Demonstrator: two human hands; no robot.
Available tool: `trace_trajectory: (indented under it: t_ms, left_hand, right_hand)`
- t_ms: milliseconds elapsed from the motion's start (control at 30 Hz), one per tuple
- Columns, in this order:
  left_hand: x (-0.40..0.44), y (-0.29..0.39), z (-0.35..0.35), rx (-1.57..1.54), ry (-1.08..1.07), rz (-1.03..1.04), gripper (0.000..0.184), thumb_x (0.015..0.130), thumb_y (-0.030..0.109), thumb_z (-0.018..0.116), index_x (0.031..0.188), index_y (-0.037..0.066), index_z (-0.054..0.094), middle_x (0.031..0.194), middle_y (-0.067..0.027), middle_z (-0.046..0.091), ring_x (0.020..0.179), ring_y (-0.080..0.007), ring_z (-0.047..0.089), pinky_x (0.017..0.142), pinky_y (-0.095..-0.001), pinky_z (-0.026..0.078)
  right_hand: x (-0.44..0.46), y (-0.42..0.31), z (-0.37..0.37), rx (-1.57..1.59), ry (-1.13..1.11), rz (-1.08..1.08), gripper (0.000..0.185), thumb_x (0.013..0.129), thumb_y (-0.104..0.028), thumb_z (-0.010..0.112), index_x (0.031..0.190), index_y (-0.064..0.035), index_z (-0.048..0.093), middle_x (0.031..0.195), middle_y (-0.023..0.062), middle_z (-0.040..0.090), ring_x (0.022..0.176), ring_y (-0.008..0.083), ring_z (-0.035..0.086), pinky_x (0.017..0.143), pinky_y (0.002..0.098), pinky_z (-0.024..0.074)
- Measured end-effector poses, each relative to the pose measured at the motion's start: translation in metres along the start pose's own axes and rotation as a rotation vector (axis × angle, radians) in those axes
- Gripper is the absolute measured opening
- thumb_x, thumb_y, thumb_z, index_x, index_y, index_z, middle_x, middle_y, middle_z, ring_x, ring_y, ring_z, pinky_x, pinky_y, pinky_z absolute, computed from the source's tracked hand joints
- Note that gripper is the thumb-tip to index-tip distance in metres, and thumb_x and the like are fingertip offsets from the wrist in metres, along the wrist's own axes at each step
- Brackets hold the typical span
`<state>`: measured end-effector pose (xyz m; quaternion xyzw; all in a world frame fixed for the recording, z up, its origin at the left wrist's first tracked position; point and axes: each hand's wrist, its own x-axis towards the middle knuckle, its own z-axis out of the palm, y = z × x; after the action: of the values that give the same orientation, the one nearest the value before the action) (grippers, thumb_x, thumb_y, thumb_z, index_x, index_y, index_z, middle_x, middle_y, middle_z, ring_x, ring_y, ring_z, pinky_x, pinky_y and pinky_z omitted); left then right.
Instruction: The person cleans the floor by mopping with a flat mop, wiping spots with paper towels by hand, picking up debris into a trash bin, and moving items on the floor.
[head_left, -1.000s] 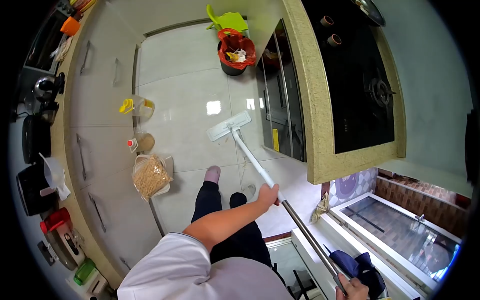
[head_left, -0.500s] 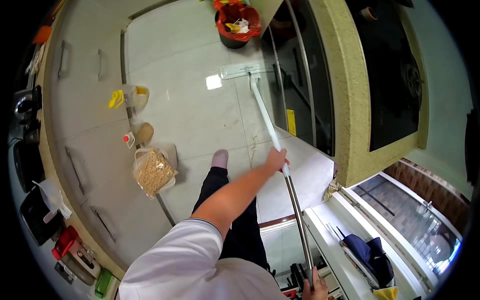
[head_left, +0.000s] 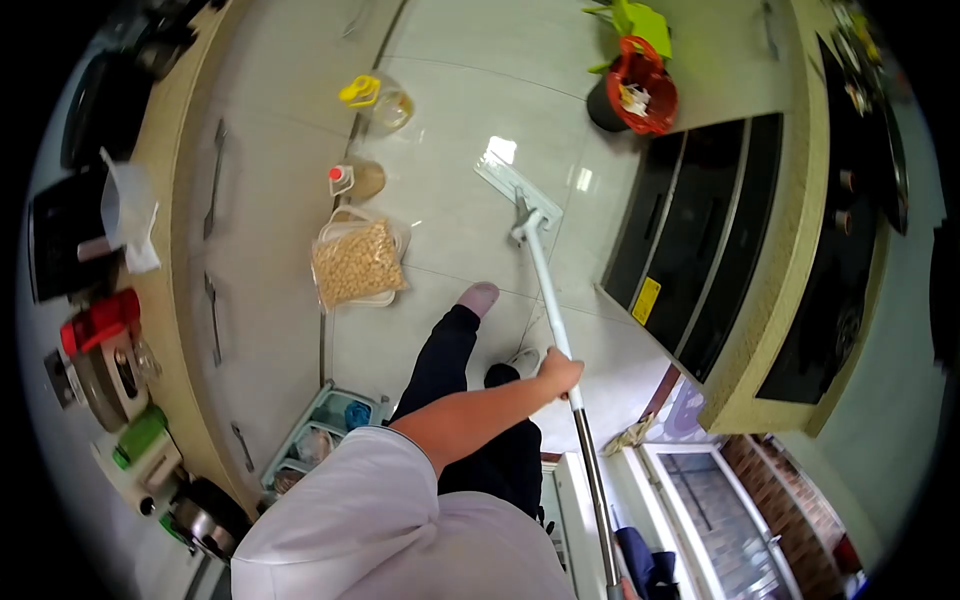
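Observation:
A white flat mop (head_left: 519, 190) lies on the pale tiled floor, its head slanting down to the right. My left hand (head_left: 562, 373) is closed around the pole where the white section meets the metal one. At the bottom edge, only a small part of my right hand (head_left: 627, 588) shows beside the pole's upper end; the rest is out of frame. My foot in a pinkish sock (head_left: 479, 297) is on the floor left of the pole.
Left of the mop stand a yellow-capped bottle (head_left: 378, 100), a red-capped bottle (head_left: 358, 180) and a bag of tan pieces (head_left: 358, 264). A red-lined bin (head_left: 645, 92) and black-fronted unit (head_left: 690, 230) are right; drawers (head_left: 335, 415) stand lower left.
The view has swung, shifting the floor items rightward. The mop head has moved away from the black-fronted unit and bin and turned to a slant. My left hand still holds the pole.

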<state>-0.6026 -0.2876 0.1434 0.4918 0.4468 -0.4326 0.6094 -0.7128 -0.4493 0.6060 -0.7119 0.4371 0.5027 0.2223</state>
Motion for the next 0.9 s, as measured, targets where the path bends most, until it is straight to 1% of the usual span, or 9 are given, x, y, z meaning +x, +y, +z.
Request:
trace_trajectory:
  t_ms: [133,200,300,400,600,667,733,800,900]
  left_hand:
    - [0.021,0.036,-0.061,-0.119,0.149,0.116,0.044,0.078,0.017,0.060,0.104,-0.011,0.038,0.078,-0.0233,0.062,0.054,-0.0308,0.065,0.038,-0.0385,0.051]
    - [0.038,0.046,-0.088,-0.169,0.216,0.167,0.042,0.078,0.017,0.060,0.103,-0.010,0.040,0.078,-0.0232,0.062,0.054,-0.0306,0.065,0.039,-0.0381,0.051]
    - [0.042,0.040,-0.098,-0.237,0.244,0.184,0.041,0.079,0.017,0.059,0.104,-0.009,0.041,0.078,-0.0227,0.062,0.054,-0.0304,0.065,0.039,-0.0377,0.052]
    - [0.040,0.008,-0.072,-0.294,0.241,0.176,0.041,0.080,0.019,0.058,0.105,-0.008,0.041,0.079,-0.0220,0.062,0.053,-0.0302,0.065,0.038,-0.0372,0.052]
    - [0.038,-0.082,-0.010,-0.483,0.329,0.188,0.042,0.082,0.020,0.059,0.108,-0.006,0.040,0.080,-0.0208,0.062,0.056,-0.0332,0.065,0.038,-0.0434,0.052]
    - [0.038,-0.096,0.025,-0.557,0.303,0.154,0.042,0.081,0.016,0.058,0.110,-0.003,0.036,0.086,-0.0228,0.061,0.061,-0.0364,0.066,0.041,-0.0495,0.053]
    - [0.033,-0.112,0.067,-0.664,0.245,0.103,0.044,0.080,0.014,0.057,0.112,-0.002,0.031,0.091,-0.0246,0.060,0.064,-0.0391,0.066,0.040,-0.0523,0.053]
    - [0.005,-0.125,0.096,-0.727,0.189,0.082,0.044,0.079,0.010,0.056,0.113,-0.001,0.031,0.093,-0.0244,0.060,0.066,-0.0375,0.066,0.042,-0.0500,0.054]
    - [-0.029,-0.145,0.104,-0.783,0.168,0.040,0.046,0.078,0.008,0.057,0.115,-0.002,0.031,0.092,-0.0238,0.061,0.066,-0.0361,0.066,0.042,-0.0473,0.054]
  right_hand:
    - [0.062,-0.004,-0.012,-0.117,-0.027,-0.547,0.033,0.086,-0.006,0.063,0.118,-0.0046,0.062,0.064,-0.0023,0.053,0.048,0.0059,0.044,0.041,0.0234,0.0352]
    - [0.074,-0.036,-0.010,0.063,-0.135,-0.334,0.030,0.086,-0.007,0.065,0.116,-0.0017,0.063,0.063,-0.0030,0.050,0.053,0.0045,0.043,0.046,0.0216,0.0345]
    - [0.074,-0.066,-0.005,-0.368,-0.062,-0.678,0.028,0.085,-0.005,0.067,0.112,0.0011,0.063,0.063,-0.0018,0.048,0.055,0.0059,0.037,0.048,0.0235,0.0320]
    - [0.087,-0.028,-0.024,-0.422,-0.014,-0.688,0.027,0.087,-0.008,0.064,0.112,0.0030,0.062,0.066,0.0013,0.053,0.060,0.0093,0.043,0.052,0.0285,0.0387]
    - [0.090,0.026,-0.043,-0.827,0.054,-0.721,0.039,0.086,-0.014,0.062,0.124,-0.0109,0.058,0.067,0.0225,0.058,0.056,0.0367,0.056,0.053,0.0409,0.0437]
    - [0.119,0.079,-0.069,-0.739,0.036,-0.904,0.041,0.085,-0.011,0.062,0.125,-0.0070,0.056,0.067,0.0253,0.056,0.054,0.0334,0.057,0.053,0.0397,0.0448]
    - [0.071,0.057,-0.076,-0.900,-0.003,-0.601,0.046,0.085,-0.002,0.059,0.130,0.0037,0.049,0.084,0.0245,0.065,0.066,0.0219,0.063,0.062,0.0327,0.0494]
    - [0.064,0.078,-0.107,-0.953,-0.020,-0.976,0.049,0.085,0.001,0.057,0.133,0.0033,0.047,0.098,0.0138,0.069,0.066,0.0219,0.059,0.062,0.0332,0.0497]
    - [0.039,0.075,-0.113,-0.479,-0.087,-0.477,0.052,0.084,0.005,0.056,0.135,-0.0018,0.048,0.103,0.0058,0.065,0.061,0.0065,0.051,0.052,0.0232,0.0425]
